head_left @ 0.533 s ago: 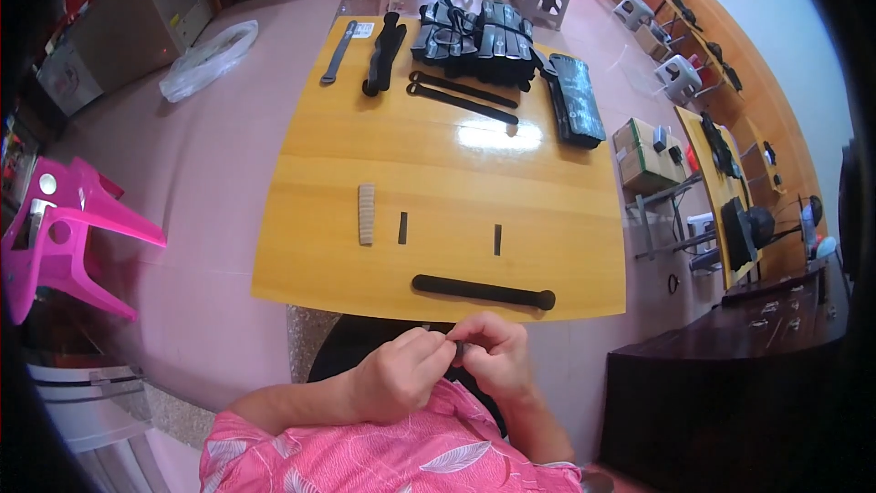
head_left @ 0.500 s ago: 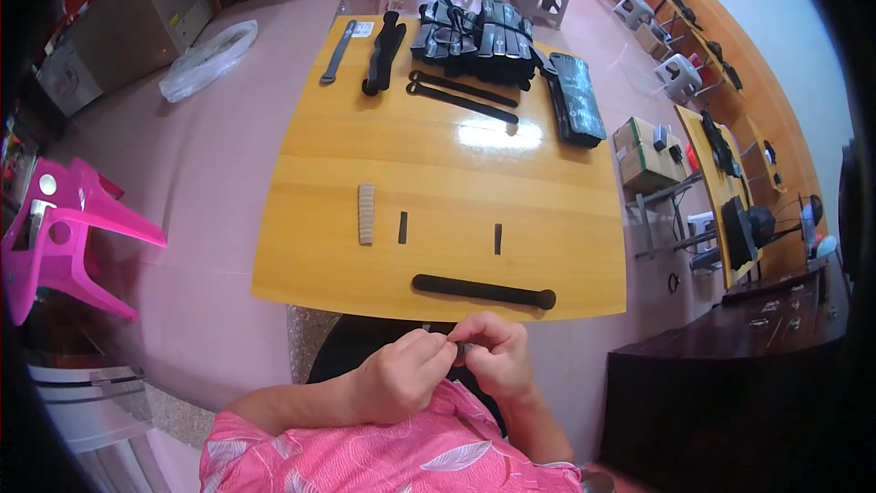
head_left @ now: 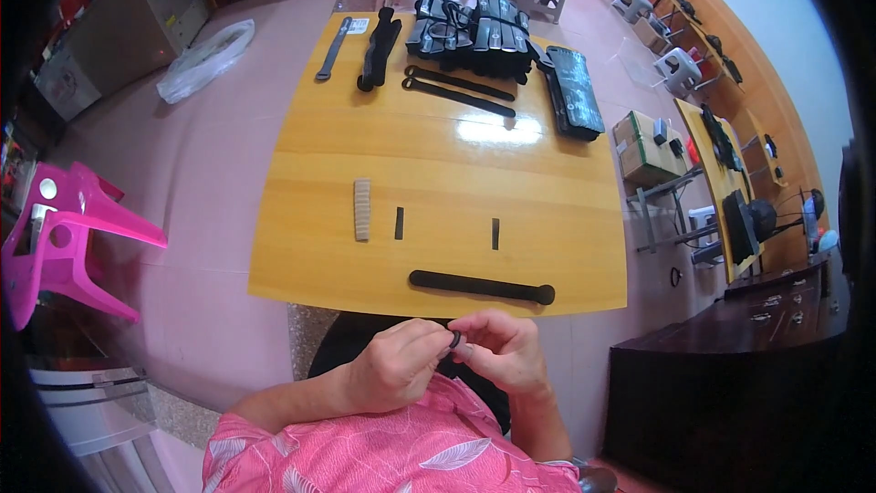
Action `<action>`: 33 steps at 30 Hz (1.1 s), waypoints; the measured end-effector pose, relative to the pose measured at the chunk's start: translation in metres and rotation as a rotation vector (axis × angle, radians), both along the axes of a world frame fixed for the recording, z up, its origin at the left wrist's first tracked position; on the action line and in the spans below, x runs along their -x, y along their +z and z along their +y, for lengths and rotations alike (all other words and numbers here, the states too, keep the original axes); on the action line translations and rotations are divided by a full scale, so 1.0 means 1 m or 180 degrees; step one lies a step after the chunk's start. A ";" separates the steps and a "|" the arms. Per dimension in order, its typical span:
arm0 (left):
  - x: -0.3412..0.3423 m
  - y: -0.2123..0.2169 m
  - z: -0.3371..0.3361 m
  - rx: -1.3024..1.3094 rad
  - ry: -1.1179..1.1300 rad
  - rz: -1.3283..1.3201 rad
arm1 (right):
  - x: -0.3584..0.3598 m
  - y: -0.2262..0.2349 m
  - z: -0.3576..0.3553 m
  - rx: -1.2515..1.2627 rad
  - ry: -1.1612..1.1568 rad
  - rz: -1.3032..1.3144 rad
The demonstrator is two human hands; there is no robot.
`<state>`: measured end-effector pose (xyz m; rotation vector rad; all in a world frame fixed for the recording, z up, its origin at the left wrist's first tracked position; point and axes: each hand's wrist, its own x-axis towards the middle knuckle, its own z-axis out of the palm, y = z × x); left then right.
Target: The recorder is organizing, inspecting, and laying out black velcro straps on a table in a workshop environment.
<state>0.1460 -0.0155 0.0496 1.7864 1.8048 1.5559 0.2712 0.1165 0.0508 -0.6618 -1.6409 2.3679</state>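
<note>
Small black ring-like part (head_left: 453,340) pinched between both hands, close to the body, just below the near edge of the wooden table (head_left: 547,219). Exact shape too small to tell.

Left hand (head_left: 397,365): fingers curled shut, thumb and forefinger tips gripping the part from the 9 o'clock side. Right hand (head_left: 502,351): fingers bent in, fingertips closed on the same part from 3 o'clock. The two hands touch at the fingertips.

At 12 o'clock from the hands, on the table near its front edge: long black strap (head_left: 481,287) lying crosswise, rounded end to the right. Beyond it, two short black strips, one (head_left: 399,223) left, one (head_left: 495,233) right, well apart. Just left of the left strip, a tan ribbed piece (head_left: 362,209), lengthwise.

Far end of the table, 12 o'clock: heap of black gear (head_left: 474,32); two slim black straps (head_left: 461,91) just in front of it; flat black pad (head_left: 575,91) to its right; a grey strap (head_left: 333,48) and a black strap (head_left: 379,36) to its left.

Off the table: pink plastic stool (head_left: 59,246) at 9 o'clock, white plastic bag (head_left: 205,59) on the floor at 10 o'clock, dark cabinet (head_left: 730,383) at 3 o'clock. Pink patterned shirt (head_left: 383,452) at the bottom of view.
</note>
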 end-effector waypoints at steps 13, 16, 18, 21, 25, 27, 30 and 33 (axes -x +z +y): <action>-0.003 0.006 0.006 0.0074 -0.0233 0.0499 | -0.003 0.012 0.001 -0.0474 0.0049 -0.0400; -0.008 0.006 0.008 0.0095 -0.0318 0.0755 | -0.009 -0.005 0.004 -0.0265 0.0067 -0.0114; -0.007 0.005 0.001 0.0144 -0.0366 0.0931 | -0.007 -0.005 0.002 0.0114 0.0201 0.0033; -0.010 0.003 -0.005 0.0201 -0.0396 0.0878 | -0.011 -0.013 -0.001 0.0168 0.0312 0.0044; -0.011 0.000 -0.008 0.0168 -0.0253 0.0750 | -0.011 -0.021 -0.006 0.0199 0.0319 0.0007; -0.009 0.000 -0.008 0.0188 -0.0224 0.0693 | -0.009 -0.023 -0.008 0.0423 0.0319 0.0005; -0.007 -0.002 -0.007 0.0332 -0.0106 0.0146 | -0.005 -0.024 -0.012 0.0127 0.0204 -0.0098; -0.003 -0.011 -0.017 0.0742 0.0149 -0.0234 | 0.000 -0.026 -0.019 -0.0484 0.0359 -0.0182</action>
